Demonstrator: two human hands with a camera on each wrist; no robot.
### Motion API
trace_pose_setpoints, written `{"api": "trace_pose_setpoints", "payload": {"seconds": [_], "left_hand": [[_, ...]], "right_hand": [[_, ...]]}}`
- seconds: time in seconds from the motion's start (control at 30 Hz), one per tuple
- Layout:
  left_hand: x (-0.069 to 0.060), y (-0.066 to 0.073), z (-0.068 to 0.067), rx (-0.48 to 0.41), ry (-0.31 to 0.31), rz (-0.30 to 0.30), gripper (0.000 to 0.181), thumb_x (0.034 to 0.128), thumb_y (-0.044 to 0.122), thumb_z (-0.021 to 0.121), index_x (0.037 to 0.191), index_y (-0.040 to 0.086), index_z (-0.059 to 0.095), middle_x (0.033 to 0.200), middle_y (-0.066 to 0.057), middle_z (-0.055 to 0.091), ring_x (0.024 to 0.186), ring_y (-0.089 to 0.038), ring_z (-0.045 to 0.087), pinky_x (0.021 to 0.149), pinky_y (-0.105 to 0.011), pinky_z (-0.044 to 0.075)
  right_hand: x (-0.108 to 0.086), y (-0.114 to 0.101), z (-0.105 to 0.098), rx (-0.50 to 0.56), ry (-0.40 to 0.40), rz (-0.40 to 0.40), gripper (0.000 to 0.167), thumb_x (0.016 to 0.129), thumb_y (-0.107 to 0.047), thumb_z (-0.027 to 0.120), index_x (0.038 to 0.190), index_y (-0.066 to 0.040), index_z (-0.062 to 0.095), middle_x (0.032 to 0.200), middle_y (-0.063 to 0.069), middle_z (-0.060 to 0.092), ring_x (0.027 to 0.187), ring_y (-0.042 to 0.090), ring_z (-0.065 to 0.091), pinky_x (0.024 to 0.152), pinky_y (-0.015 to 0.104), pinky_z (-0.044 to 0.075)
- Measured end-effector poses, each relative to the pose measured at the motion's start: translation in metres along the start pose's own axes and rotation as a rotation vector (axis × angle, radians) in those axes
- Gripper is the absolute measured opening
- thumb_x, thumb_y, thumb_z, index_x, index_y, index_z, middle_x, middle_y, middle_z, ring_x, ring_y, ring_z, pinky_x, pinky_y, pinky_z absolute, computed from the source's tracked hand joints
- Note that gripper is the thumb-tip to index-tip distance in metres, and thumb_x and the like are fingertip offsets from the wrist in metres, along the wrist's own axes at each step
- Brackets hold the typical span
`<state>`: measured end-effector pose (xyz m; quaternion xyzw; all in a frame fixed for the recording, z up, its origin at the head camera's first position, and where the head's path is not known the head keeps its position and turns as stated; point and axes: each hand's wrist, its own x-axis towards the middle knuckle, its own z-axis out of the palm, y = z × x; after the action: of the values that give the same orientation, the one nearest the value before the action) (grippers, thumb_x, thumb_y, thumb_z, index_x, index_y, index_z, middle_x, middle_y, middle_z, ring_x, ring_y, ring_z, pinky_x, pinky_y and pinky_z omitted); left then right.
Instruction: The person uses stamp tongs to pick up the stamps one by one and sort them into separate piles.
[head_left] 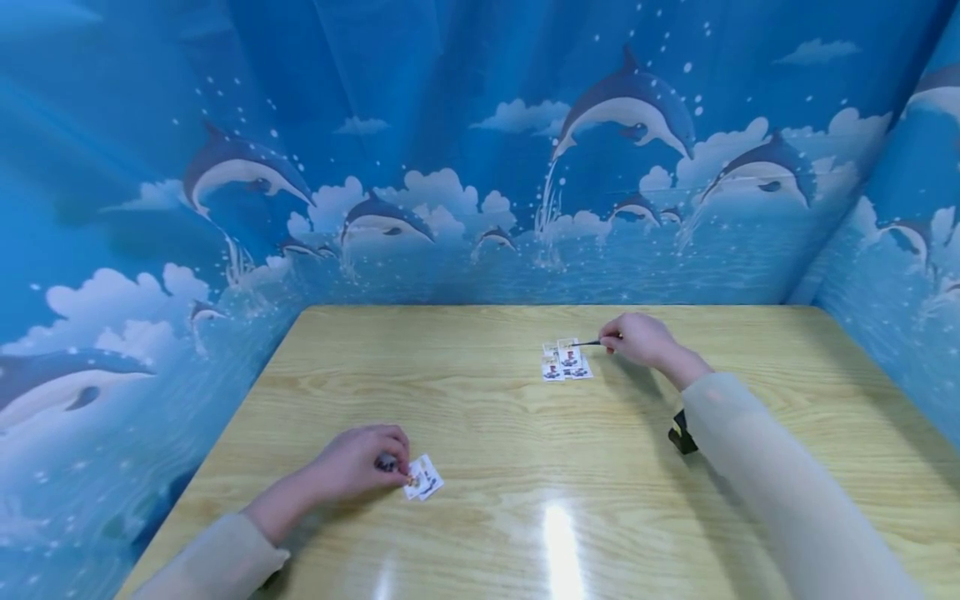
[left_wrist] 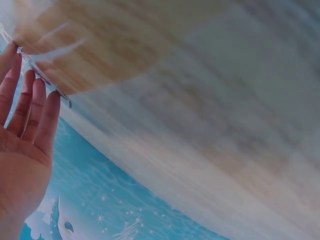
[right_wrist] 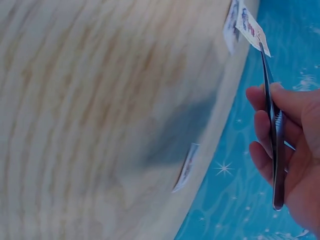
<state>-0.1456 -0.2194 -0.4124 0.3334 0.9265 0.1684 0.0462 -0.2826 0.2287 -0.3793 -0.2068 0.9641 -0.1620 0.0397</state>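
My right hand [head_left: 637, 339] grips dark metal tweezers [right_wrist: 274, 135] between thumb and fingers. Their tips meet the edge of a small white printed card [right_wrist: 252, 29], which looks tilted off the others in the right wrist view. Beneath and beside it lie several similar cards [head_left: 552, 369] in a close group toward the back of the table. At the front left, my left hand [head_left: 363, 458] arches over another small group of printed cards [head_left: 429, 479], its fingertips touching them. The left wrist view shows those fingers fairly straight against a thin card edge [left_wrist: 50, 82]; part of these cards is hidden under the hand.
The wood-grain table [head_left: 487, 417] is glossy, with a bright reflection near its front. A blue dolphin-printed curtain [head_left: 450, 150] stands behind it and along both sides. A black wrist-worn device [head_left: 681, 435] shows at the right sleeve.
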Motion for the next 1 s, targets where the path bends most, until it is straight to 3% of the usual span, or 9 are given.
{"api": "trace_pose_setpoints", "payload": {"seconds": [0.2,0.43,1.0], "left_hand": [[0.000,0.000,0.001,-0.011,0.004,0.003,0.014,0.0784,0.029,0.079,0.077,0.031,0.066,0.099,0.016,0.060,0.091,-0.007,0.058,0.082,-0.037,0.049],[0.000,-0.002,0.002,-0.011,0.000,0.005,0.014,0.0787,0.029,0.079,0.077,0.031,0.066,0.098,0.017,0.059,0.090,-0.006,0.058,0.081,-0.035,0.050],[0.000,0.001,-0.001,-0.016,0.021,0.031,0.014,0.0781,0.026,0.080,0.077,0.029,0.066,0.097,0.014,0.061,0.089,-0.008,0.059,0.080,-0.035,0.049]], "right_hand": [[0.004,0.003,0.007,-0.058,0.017,0.021,0.019,0.098,-0.012,0.057,0.106,-0.002,0.071,0.082,0.002,0.069,0.075,0.021,0.062,0.077,0.047,0.049],[0.006,0.009,0.014,-0.070,0.041,0.051,0.023,0.097,-0.014,0.059,0.114,-0.001,0.069,0.109,0.017,0.068,0.102,0.036,0.062,0.090,0.054,0.046],[-0.002,0.014,0.014,-0.028,0.053,0.075,0.024,0.098,-0.017,0.058,0.112,-0.002,0.070,0.108,0.017,0.068,0.100,0.035,0.062,0.088,0.053,0.046]]}}
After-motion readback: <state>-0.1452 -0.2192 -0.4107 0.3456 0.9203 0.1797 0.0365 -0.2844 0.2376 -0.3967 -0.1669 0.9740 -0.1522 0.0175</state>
